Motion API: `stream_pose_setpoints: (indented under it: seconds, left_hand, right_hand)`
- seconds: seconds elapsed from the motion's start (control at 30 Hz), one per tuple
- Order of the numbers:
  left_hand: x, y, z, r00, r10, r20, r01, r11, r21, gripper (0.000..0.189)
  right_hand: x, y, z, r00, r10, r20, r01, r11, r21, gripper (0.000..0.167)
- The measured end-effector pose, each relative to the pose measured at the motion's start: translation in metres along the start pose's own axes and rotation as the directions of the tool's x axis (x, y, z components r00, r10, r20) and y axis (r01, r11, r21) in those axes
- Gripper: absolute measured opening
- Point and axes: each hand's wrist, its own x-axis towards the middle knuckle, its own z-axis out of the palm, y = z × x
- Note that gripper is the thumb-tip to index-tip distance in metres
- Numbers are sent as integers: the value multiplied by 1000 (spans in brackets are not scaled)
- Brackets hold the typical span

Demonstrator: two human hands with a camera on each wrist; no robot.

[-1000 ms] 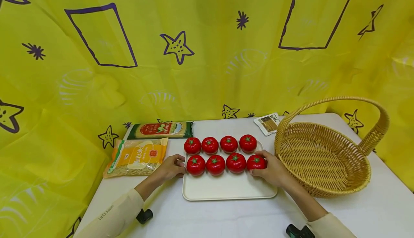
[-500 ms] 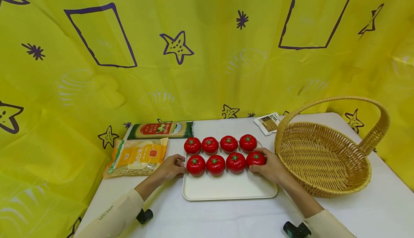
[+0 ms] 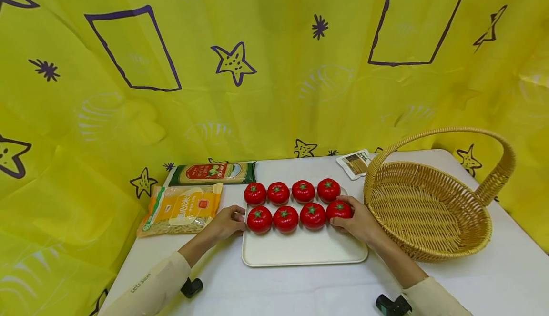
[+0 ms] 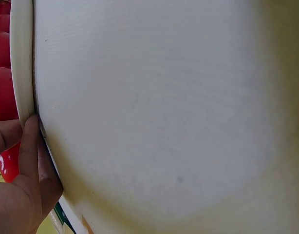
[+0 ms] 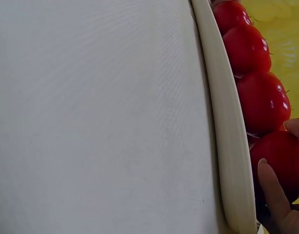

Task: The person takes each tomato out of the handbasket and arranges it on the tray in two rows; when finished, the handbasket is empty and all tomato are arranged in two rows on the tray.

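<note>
Red tomatoes with green stem tops stand in two rows on a cream rectangular tray [image 3: 304, 251]. My right hand [image 3: 362, 220] grips the front row's rightmost tomato [image 3: 338, 208], thumb on its near side and fingers behind it. In the right wrist view, the thumb [image 5: 271, 187] presses against that same tomato's [image 5: 281, 151] skin. My left hand [image 3: 227, 221] pinches the tray's left edge beside the front row's leftmost tomato [image 3: 259, 219]. The left wrist view shows its fingers [image 4: 28, 151] on the outside of the tray rim [image 4: 22, 63].
A wicker basket [image 3: 416, 216] with a tall arched handle stands right of the tray. On the left lie an orange pasta bag [image 3: 184, 209] and a green packet [image 3: 214, 173]. A small white sachet [image 3: 356, 164] lies behind, near the yellow curtain [image 3: 274, 106].
The right hand has shifted the front row's rightmost tomato slightly back, in line with its neighbours. The left hand keeps its place at the tray edge.
</note>
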Motion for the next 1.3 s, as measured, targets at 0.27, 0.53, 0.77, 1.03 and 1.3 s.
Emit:
stream_pose_setpoints:
  seconds: [0.27,0.53,0.77,1.03,1.3]
  left_hand:
    - [2,-1,0,1000,-16,-9,16,1000,-10,38]
    - [3,-2,0,1000,-25,-9,24,1000,-13,37]
    - [0,1,0,1000,-20,-6,20,1000,0,39]
    - [-2,1,0,1000,-5,-6,5,1000,8,39]
    - [1,-1,0,1000,-16,-12,16,1000,6,39]
  right_hand:
    - [-3,1,-1,1000,-4,7,4,1000,11,80]
    - [-4,2,0,1000,-18,-2,18,1000,-8,76]
    - [-1,5,2,999,-28,-19,28,1000,0,73]
    - [-3,4,0,1000,-29,-12,29,1000,-2,80]
    - [-5,3,1,999,-27,-32,26,999,-30,72]
